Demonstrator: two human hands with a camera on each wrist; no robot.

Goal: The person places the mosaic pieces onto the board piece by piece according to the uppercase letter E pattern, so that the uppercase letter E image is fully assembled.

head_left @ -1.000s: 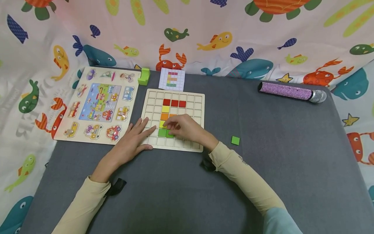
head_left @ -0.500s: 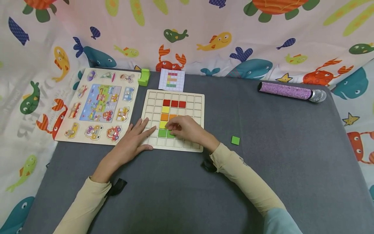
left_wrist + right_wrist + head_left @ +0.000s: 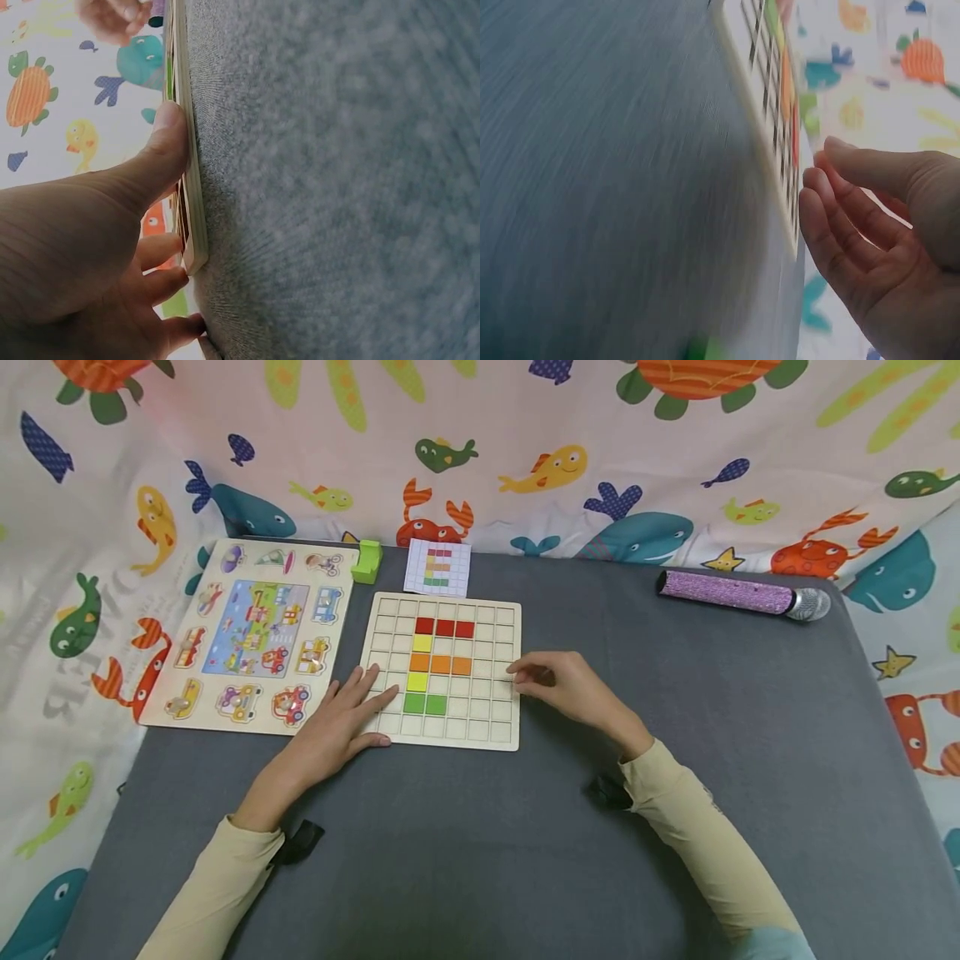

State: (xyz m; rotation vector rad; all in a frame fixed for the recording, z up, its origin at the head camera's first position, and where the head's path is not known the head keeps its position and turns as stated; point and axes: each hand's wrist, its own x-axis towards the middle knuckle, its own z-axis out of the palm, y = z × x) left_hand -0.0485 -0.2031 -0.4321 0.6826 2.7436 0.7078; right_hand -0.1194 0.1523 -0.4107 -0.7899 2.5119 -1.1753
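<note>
A wooden grid board [image 3: 498, 731] lies flat, with three red tiles [image 3: 445, 627], a yellow tile [image 3: 422, 643], three orange tiles [image 3: 441, 664], another yellow tile [image 3: 417, 682] and two green tiles [image 3: 424, 703]. My left hand [image 3: 330, 718] rests on the board's lower left edge, fingers spread; in the left wrist view its thumb [image 3: 169, 131] lies along the edge. My right hand [image 3: 573, 689] hovers at the board's right edge, fingers loosely curled, holding nothing. In the right wrist view a blurred green tile [image 3: 703, 349] lies on the table; the right hand hides it from the head view.
To the left lies a picture puzzle board [image 3: 168, 652]. A green block [image 3: 367, 562] and a card with a coloured grid pattern [image 3: 438, 568] stand behind the grid board. A glittery purple microphone [image 3: 735, 593] lies at the back right, before a sea-animal cloth [image 3: 510, 410].
My right hand has left the tiles and moved right, off the grid, uncovering the orange and green rows. It now covers the loose green tile in the head view. My left hand has stayed put.
</note>
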